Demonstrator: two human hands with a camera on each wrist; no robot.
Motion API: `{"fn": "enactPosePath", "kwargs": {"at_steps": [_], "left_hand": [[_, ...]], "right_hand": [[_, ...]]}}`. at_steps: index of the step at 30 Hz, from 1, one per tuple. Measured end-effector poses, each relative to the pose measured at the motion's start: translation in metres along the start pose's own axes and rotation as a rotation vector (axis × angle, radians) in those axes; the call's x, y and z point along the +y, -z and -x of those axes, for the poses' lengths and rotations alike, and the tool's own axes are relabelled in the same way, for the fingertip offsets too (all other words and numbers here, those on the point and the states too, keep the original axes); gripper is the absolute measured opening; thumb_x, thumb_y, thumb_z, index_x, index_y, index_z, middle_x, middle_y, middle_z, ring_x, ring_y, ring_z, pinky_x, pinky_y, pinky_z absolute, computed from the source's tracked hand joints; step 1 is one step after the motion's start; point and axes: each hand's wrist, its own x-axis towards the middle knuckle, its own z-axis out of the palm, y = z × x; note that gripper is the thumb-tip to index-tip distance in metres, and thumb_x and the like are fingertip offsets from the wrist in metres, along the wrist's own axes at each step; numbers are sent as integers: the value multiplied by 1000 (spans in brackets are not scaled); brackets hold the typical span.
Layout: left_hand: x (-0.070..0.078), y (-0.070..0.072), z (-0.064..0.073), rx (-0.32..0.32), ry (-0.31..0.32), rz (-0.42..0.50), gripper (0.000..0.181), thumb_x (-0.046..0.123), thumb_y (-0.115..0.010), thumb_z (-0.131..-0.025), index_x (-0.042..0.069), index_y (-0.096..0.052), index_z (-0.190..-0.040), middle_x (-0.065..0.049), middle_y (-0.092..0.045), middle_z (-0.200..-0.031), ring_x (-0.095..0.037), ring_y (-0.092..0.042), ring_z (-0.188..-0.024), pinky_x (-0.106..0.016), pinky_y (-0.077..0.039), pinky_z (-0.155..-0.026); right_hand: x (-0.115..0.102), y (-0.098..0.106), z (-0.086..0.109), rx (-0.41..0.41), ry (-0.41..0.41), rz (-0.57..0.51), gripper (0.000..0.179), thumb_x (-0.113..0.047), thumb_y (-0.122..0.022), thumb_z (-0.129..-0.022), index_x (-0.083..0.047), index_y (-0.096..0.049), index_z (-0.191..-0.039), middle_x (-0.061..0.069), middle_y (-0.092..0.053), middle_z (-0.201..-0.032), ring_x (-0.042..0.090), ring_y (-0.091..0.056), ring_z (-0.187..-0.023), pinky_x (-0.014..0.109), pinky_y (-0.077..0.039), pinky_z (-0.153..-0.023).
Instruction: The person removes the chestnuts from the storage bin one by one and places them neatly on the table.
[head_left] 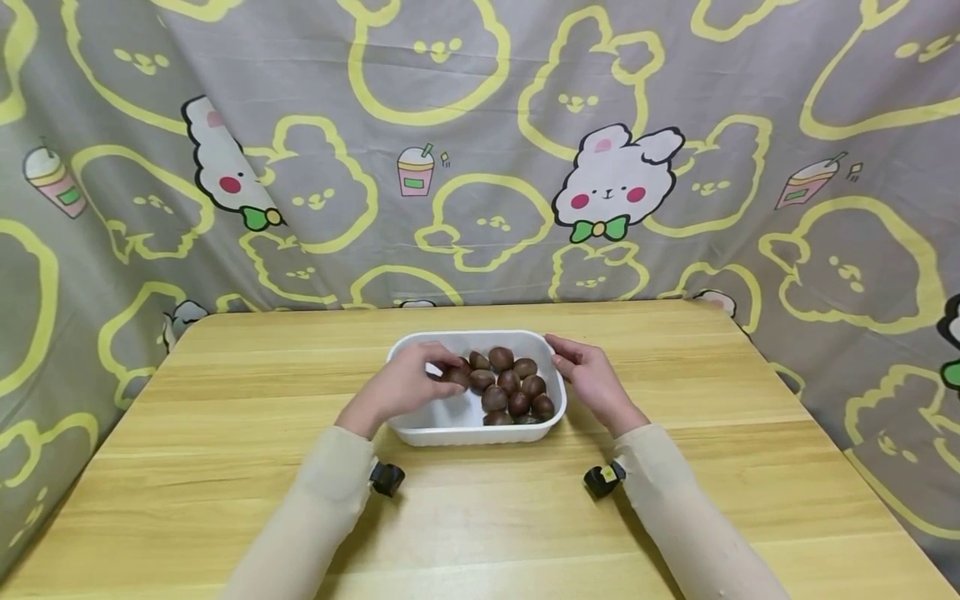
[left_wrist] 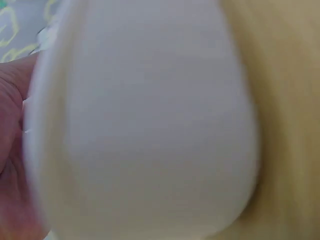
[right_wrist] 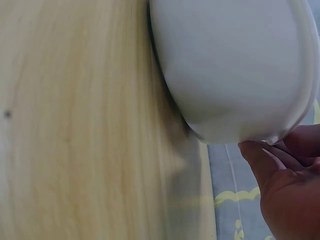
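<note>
A white rectangular plastic container (head_left: 442, 435) sits on the table, with several brown, glossy chestnuts (head_left: 495, 398) gathered mostly in its right half. My left hand (head_left: 405, 385) reaches in over the left side, its thumb and fingers curled about a chestnut (head_left: 456, 377) beside the others. At the far right corner, my right hand (head_left: 592, 379) holds the container's rim, fingertips at the outer edge. The right wrist view shows these fingers (right_wrist: 257, 157) right at the underside of the rim. In the left wrist view the container wall (left_wrist: 160, 110) hides the left fingertips.
The wooden table (head_left: 225, 467) runs up to a grey curtain (head_left: 480, 150) printed with yellow outlines and rabbits. A black wrist camera (head_left: 387, 479) sits at the left cuff and another black camera (head_left: 602, 480) at the right cuff.
</note>
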Motion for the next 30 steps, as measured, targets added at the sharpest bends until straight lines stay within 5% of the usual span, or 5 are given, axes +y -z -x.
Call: {"fn": "enactPosePath", "kwargs": {"at_steps": [8, 19, 24, 30], "left_hand": [[-7, 38, 20, 136, 95, 131, 37, 12, -79, -85, -2, -67, -117, -8, -65, -110, -24, -60, -105, -32, -54, -85], [-43, 71, 38, 266, 211, 79, 39, 18, -78, -87, 2, -67, -121, -10, -64, -118, -25, -59, -108, -34, -53, -87], [-64, 81, 46, 269, 297, 32, 47, 27, -77, -88, 0, -65, -124, -14, -66, -116, -31, -58, -112, -44, -50, -90], [-85, 86, 50, 194, 365, 17, 51, 30, -78, -87, -3, -64, -123, -18, -67, -114, -35, -56, -113, -50, -41, -97]], "right_hand": [[-2, 0, -1, 0, -3, 15, 41, -2, -48, -102, 4, -46, -142, 20, -45, -145, 30, -41, -134, 34, -40, -103], [-1, 2, 0, 2, -8, -4, 40, -2, -48, -102, 5, -46, -142, 20, -46, -144, 30, -43, -133, 33, -42, -101], [-1, 3, -1, -6, -13, 10, 41, -2, -48, -102, 4, -46, -142, 20, -45, -145, 30, -42, -133, 34, -42, -102], [0, 4, -2, -15, -21, 28, 41, -4, -48, -103, 3, -46, -143, 19, -44, -146, 30, -41, -134, 35, -41, -103]]}}
